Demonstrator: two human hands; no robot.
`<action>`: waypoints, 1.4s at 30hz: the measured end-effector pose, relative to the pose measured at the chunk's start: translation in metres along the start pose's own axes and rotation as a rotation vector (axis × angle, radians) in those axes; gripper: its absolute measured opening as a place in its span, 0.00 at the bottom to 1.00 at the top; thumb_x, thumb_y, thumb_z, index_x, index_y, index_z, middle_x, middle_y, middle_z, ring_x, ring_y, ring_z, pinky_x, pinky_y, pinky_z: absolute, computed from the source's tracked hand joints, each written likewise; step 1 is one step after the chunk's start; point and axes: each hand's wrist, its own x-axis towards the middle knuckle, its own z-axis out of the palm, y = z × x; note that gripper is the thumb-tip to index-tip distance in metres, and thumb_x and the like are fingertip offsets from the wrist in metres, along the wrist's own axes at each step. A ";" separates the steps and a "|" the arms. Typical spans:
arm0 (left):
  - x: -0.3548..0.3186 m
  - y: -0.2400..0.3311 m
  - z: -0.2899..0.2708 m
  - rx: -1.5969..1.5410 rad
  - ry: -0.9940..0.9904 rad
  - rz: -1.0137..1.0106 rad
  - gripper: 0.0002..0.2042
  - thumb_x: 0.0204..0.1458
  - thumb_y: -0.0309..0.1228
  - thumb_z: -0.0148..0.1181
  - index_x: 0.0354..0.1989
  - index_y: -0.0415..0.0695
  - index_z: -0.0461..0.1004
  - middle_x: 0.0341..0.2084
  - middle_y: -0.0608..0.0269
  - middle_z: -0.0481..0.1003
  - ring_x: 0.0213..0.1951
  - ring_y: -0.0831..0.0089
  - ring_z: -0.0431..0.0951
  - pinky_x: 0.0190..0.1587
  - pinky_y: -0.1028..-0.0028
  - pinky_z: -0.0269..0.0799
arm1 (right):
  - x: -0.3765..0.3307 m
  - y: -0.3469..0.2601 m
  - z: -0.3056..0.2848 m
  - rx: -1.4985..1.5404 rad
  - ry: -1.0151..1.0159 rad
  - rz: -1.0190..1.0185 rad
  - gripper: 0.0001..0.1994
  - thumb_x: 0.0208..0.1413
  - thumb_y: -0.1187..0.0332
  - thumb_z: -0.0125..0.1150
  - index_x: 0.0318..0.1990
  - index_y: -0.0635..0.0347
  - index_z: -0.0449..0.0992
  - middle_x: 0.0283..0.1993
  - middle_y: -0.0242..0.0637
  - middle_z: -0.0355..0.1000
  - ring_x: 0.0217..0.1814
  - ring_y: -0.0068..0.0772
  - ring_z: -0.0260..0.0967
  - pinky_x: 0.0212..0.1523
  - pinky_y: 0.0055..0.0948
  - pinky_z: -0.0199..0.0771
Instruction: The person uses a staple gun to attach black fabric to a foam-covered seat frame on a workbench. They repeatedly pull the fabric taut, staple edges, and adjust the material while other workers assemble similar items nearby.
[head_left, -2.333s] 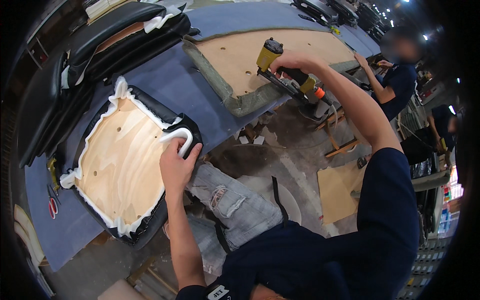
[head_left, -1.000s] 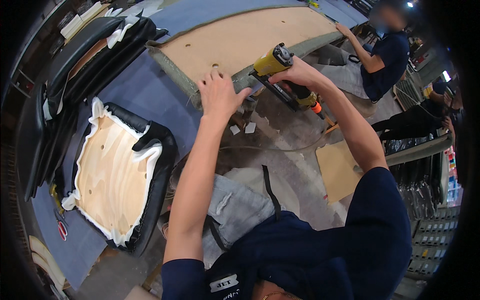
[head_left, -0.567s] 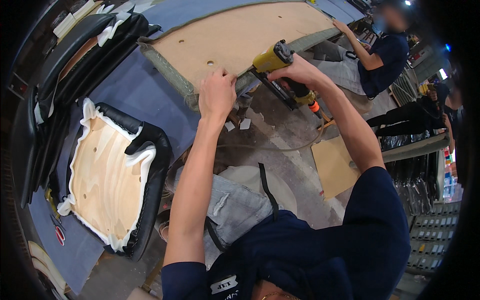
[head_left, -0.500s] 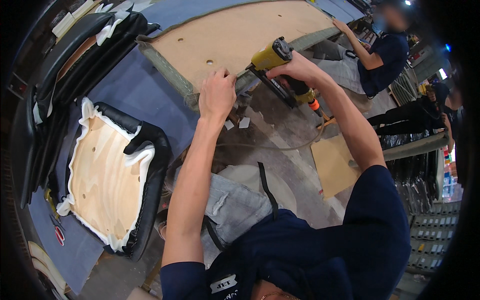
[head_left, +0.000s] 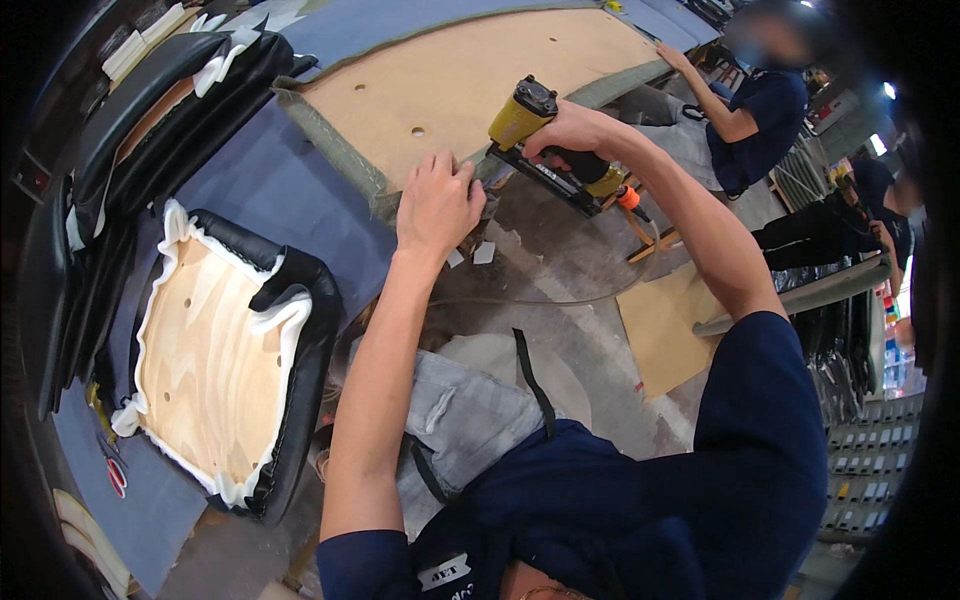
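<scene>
Left hand [head_left: 437, 212] shifted from cushion [head_left: 210, 355] to panel [head_left: 450, 90] edge, thumb spread; right hand [head_left: 578, 135] grips yellow nailer [head_left: 517, 117] over floor [head_left: 555, 260].

A white patch [head_left: 444, 572] on the chest of the wearer's navy shirt [head_left: 590, 490] carries one short word in dark capitals — pale lettering [head_left: 461, 593] beside it shows only in part. Whitish characters on the yellow-and-black air gun [head_left: 519, 116] — along its magazine — are too small to read.

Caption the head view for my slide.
Right hand grips a yellow staple gun; left hand is at the fabric edge of a tan panel.
</scene>
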 end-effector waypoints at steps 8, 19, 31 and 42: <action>0.034 0.024 0.022 -0.056 -0.106 -0.062 0.27 0.55 0.41 0.64 0.59 0.34 0.73 0.62 0.41 0.69 0.64 0.47 0.68 0.68 0.56 0.62 | -0.031 0.036 -0.076 0.140 0.221 -0.067 0.10 0.49 0.73 0.70 0.39 0.63 0.79 0.29 0.33 0.78 0.21 0.21 0.69 0.21 0.23 0.69; 0.070 0.061 0.086 -0.177 -0.195 0.009 0.36 0.52 0.42 0.66 0.66 0.31 0.67 0.67 0.42 0.67 0.70 0.52 0.65 0.72 0.59 0.59 | 0.000 0.069 -0.128 0.036 0.293 -0.024 0.06 0.48 0.72 0.69 0.32 0.64 0.79 0.27 0.34 0.77 0.20 0.22 0.69 0.21 0.25 0.68; 0.062 0.055 0.077 -0.108 -0.188 0.180 0.25 0.49 0.37 0.67 0.54 0.35 0.77 0.67 0.36 0.64 0.70 0.47 0.64 0.73 0.58 0.59 | 0.035 0.084 -0.117 0.033 0.145 0.079 0.07 0.46 0.71 0.67 0.32 0.63 0.79 0.25 0.33 0.76 0.19 0.22 0.68 0.19 0.25 0.69; 0.059 0.047 0.072 -0.309 -0.173 0.089 0.17 0.53 0.36 0.64 0.47 0.39 0.82 0.62 0.44 0.72 0.66 0.50 0.70 0.70 0.59 0.65 | 0.029 0.048 -0.088 0.014 0.083 0.018 0.07 0.46 0.72 0.66 0.33 0.63 0.78 0.25 0.31 0.75 0.19 0.21 0.68 0.21 0.23 0.67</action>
